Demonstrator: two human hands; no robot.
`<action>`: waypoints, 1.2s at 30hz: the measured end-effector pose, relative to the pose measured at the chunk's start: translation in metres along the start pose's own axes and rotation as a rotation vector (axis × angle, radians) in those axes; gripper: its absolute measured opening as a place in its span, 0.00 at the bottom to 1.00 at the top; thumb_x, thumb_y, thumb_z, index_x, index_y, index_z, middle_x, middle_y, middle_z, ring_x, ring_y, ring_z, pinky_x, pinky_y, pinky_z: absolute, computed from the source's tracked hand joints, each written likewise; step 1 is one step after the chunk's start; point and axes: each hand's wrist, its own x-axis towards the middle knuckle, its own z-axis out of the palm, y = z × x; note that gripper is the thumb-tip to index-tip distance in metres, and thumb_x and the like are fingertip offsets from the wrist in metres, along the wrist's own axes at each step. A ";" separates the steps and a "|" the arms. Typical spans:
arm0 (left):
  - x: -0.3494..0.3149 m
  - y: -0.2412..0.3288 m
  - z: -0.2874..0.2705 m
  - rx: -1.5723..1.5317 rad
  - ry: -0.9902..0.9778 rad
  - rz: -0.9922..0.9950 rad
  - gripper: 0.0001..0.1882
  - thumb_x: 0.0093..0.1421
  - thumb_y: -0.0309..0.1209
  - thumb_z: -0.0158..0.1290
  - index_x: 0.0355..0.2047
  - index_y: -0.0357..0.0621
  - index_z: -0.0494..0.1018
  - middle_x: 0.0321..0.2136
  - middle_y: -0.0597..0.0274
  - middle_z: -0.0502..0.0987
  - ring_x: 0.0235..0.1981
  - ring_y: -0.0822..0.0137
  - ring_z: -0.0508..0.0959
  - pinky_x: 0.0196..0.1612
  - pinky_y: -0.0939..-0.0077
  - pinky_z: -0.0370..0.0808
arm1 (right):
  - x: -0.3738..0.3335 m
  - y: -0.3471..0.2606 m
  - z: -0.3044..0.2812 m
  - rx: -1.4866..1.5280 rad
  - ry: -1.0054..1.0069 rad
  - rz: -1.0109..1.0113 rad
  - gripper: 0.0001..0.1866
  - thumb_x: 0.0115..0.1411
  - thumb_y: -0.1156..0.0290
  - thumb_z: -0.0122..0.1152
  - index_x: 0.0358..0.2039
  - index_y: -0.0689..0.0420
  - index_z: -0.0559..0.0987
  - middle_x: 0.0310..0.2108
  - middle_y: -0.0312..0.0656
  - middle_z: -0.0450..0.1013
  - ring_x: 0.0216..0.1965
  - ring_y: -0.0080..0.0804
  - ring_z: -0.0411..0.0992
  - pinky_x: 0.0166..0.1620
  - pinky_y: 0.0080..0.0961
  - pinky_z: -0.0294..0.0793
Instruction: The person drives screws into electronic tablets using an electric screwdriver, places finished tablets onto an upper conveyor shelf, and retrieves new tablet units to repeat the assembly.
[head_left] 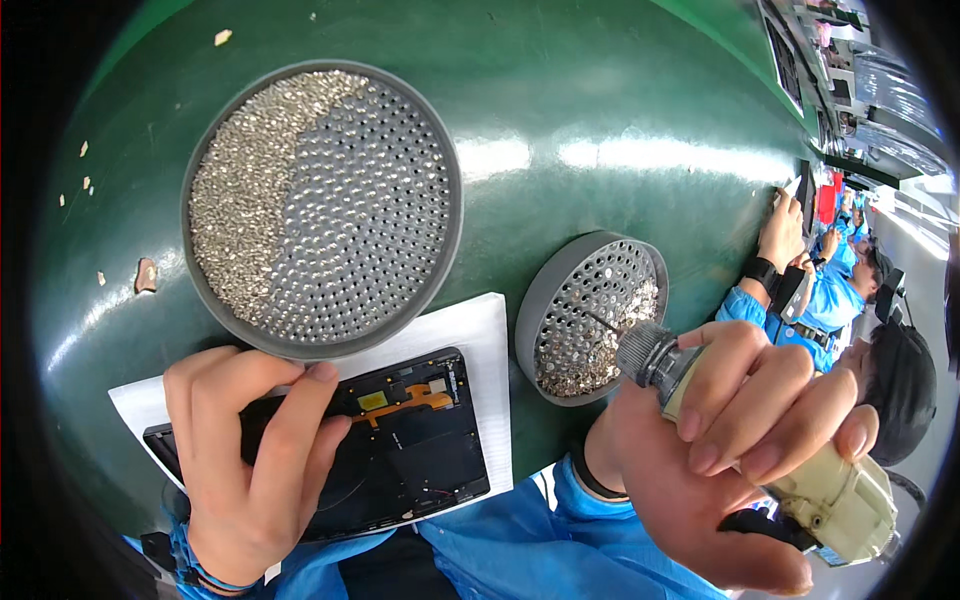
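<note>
My right hand (720, 450) is wrapped round a cream electric screwdriver (835, 500) with a ribbed grey collar. Its thin bit points into a small round grey tray (532, 318) with a dimpled bottom, where many small silvery screws (575, 355) lie heaped. Over the left part of an opened black tablet-like device (430, 465), my left hand (250, 450) rests with bent, parted fingers, and nothing shows between them. Its fingertips come close to the rim of a large round perforated tray (452, 200). An orange flex cable (410, 400) and a yellow sticker (373, 401) show inside the device.
Many small metal pieces (235, 190) fill the large tray's left side. White sheeting (497, 400) lies under the device on the green table (520, 60). Small scraps (146, 275) dot the table at left. At right a co-worker in blue (830, 300) has a hand (782, 235) at the table.
</note>
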 end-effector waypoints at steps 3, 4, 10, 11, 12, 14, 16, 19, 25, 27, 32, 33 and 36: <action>-0.001 -0.002 -0.001 -0.004 0.005 -0.007 0.30 0.40 0.20 0.71 0.49 0.37 0.81 0.46 0.51 0.76 0.44 0.47 0.76 0.45 0.53 0.74 | -0.003 0.003 0.000 0.022 -0.012 0.045 0.35 0.59 0.66 0.79 0.60 0.54 0.66 0.30 0.37 0.71 0.20 0.29 0.68 0.22 0.28 0.67; -0.001 -0.003 -0.001 -0.011 0.003 -0.010 0.30 0.40 0.20 0.71 0.49 0.37 0.81 0.46 0.51 0.76 0.44 0.47 0.76 0.45 0.53 0.74 | -0.003 0.005 0.000 0.033 -0.018 0.059 0.35 0.59 0.66 0.79 0.60 0.54 0.66 0.30 0.37 0.71 0.20 0.30 0.68 0.22 0.29 0.67; 0.001 -0.005 0.004 -0.028 0.015 0.001 0.30 0.40 0.21 0.71 0.49 0.37 0.82 0.47 0.52 0.77 0.44 0.48 0.75 0.45 0.54 0.74 | -0.005 0.029 0.005 0.106 -0.057 0.065 0.37 0.59 0.65 0.80 0.61 0.55 0.64 0.31 0.37 0.70 0.20 0.29 0.67 0.22 0.29 0.68; 0.001 -0.005 0.004 -0.031 0.018 0.007 0.30 0.40 0.21 0.71 0.49 0.38 0.82 0.47 0.52 0.77 0.44 0.49 0.75 0.45 0.55 0.74 | -0.005 0.032 0.006 0.121 -0.063 0.013 0.38 0.60 0.64 0.80 0.62 0.55 0.63 0.32 0.38 0.70 0.20 0.28 0.67 0.22 0.28 0.67; 0.000 -0.005 0.003 -0.029 0.017 0.003 0.30 0.40 0.21 0.71 0.49 0.38 0.82 0.47 0.52 0.77 0.44 0.49 0.75 0.45 0.55 0.74 | -0.006 0.033 0.006 0.124 -0.063 0.015 0.38 0.60 0.64 0.80 0.62 0.55 0.63 0.32 0.38 0.70 0.20 0.28 0.67 0.22 0.28 0.67; 0.000 -0.005 0.002 -0.026 0.015 -0.008 0.31 0.38 0.20 0.71 0.49 0.38 0.82 0.47 0.53 0.77 0.44 0.49 0.75 0.45 0.55 0.74 | -0.006 0.034 0.005 0.120 -0.110 0.017 0.40 0.59 0.64 0.80 0.62 0.56 0.61 0.33 0.38 0.70 0.20 0.27 0.67 0.22 0.26 0.68; 0.001 -0.004 0.002 -0.029 0.017 -0.005 0.31 0.38 0.20 0.71 0.49 0.38 0.82 0.47 0.53 0.77 0.44 0.49 0.75 0.45 0.55 0.74 | -0.003 0.039 0.001 0.139 -0.135 -0.006 0.40 0.59 0.65 0.81 0.62 0.56 0.61 0.33 0.38 0.70 0.20 0.27 0.67 0.22 0.27 0.68; 0.001 -0.005 0.003 -0.027 0.019 -0.006 0.31 0.38 0.20 0.71 0.48 0.38 0.82 0.47 0.53 0.76 0.44 0.49 0.75 0.44 0.55 0.74 | 0.003 0.037 0.002 0.094 -0.225 0.012 0.37 0.62 0.53 0.75 0.59 0.57 0.63 0.34 0.36 0.68 0.22 0.23 0.66 0.26 0.24 0.67; 0.002 -0.006 0.003 -0.021 0.019 0.007 0.31 0.37 0.21 0.71 0.47 0.37 0.83 0.47 0.53 0.76 0.44 0.49 0.75 0.44 0.56 0.74 | 0.004 0.037 0.001 0.051 -0.312 0.050 0.37 0.67 0.40 0.68 0.56 0.59 0.66 0.35 0.32 0.66 0.25 0.18 0.63 0.27 0.21 0.65; 0.001 -0.005 0.002 -0.020 0.019 0.010 0.31 0.36 0.21 0.71 0.47 0.37 0.83 0.47 0.53 0.76 0.44 0.49 0.75 0.44 0.56 0.74 | 0.005 0.037 -0.002 0.048 -0.324 0.034 0.37 0.67 0.39 0.67 0.57 0.59 0.66 0.34 0.32 0.66 0.25 0.18 0.64 0.27 0.20 0.65; -0.007 -0.003 -0.002 -0.048 -0.016 -0.044 0.28 0.45 0.21 0.69 0.50 0.39 0.80 0.49 0.50 0.75 0.49 0.45 0.75 0.52 0.50 0.73 | 0.006 0.036 0.001 0.084 -0.397 0.047 0.39 0.64 0.38 0.70 0.57 0.57 0.66 0.34 0.32 0.66 0.25 0.18 0.66 0.28 0.20 0.65; -0.006 -0.004 -0.001 -0.044 -0.012 -0.047 0.28 0.45 0.21 0.69 0.50 0.39 0.80 0.49 0.50 0.75 0.49 0.45 0.75 0.52 0.50 0.73 | 0.004 0.036 0.004 0.089 -0.399 0.044 0.39 0.64 0.38 0.70 0.57 0.57 0.66 0.34 0.32 0.66 0.25 0.18 0.66 0.28 0.20 0.65; -0.003 -0.007 0.003 -0.010 0.067 0.023 0.28 0.41 0.24 0.69 0.47 0.36 0.82 0.46 0.53 0.77 0.44 0.50 0.76 0.45 0.57 0.74 | -0.003 0.028 0.011 0.062 -0.280 0.006 0.39 0.62 0.38 0.73 0.54 0.57 0.66 0.34 0.31 0.66 0.26 0.18 0.66 0.30 0.22 0.66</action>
